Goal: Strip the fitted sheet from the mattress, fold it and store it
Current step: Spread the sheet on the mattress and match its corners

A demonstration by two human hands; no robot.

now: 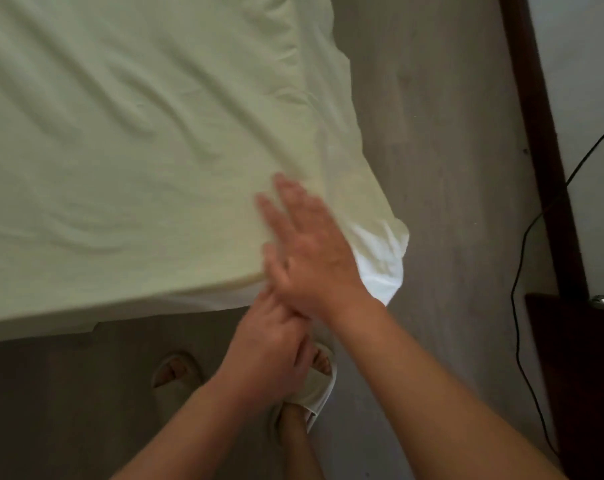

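A pale green fitted sheet (127,140) covers the mattress, wrinkled across the top. At the near right corner the white mattress (380,268) shows under the sheet's edge. My right hand (314,251) lies over that corner with fingers spread and flat, blurred by motion. My left hand (269,344) sits just below it at the mattress's front edge, fingers curled; whether it grips the sheet's hem is hidden by the right hand.
Grey floor (442,168) runs along the bed's right side and front. My feet in white slippers (314,386) stand under my hands. Dark wooden furniture (577,368) and a black cable (522,306) stand at the right by the wall.
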